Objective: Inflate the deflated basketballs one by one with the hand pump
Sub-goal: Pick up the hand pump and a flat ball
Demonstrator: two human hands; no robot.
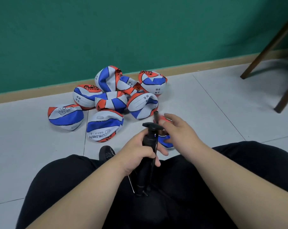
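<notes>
The left hand (pixel 138 151) is clenched around the barrel of the black hand pump (pixel 149 139), which stands upright on the person's lap with its T-handle just above the fist. The right hand (pixel 181 131) reaches forward with its fingers loosely extended, fingertips at the upright end of the pump's hose (pixel 156 116). I cannot tell whether they pinch it or only touch it. A deflated basketball (pixel 165 141) lies on the floor (pixel 206 104) under the right hand, mostly hidden by it. Beyond both hands, a pile of deflated basketballs (pixel 113 100) in red, white and blue sits against the wall.
</notes>
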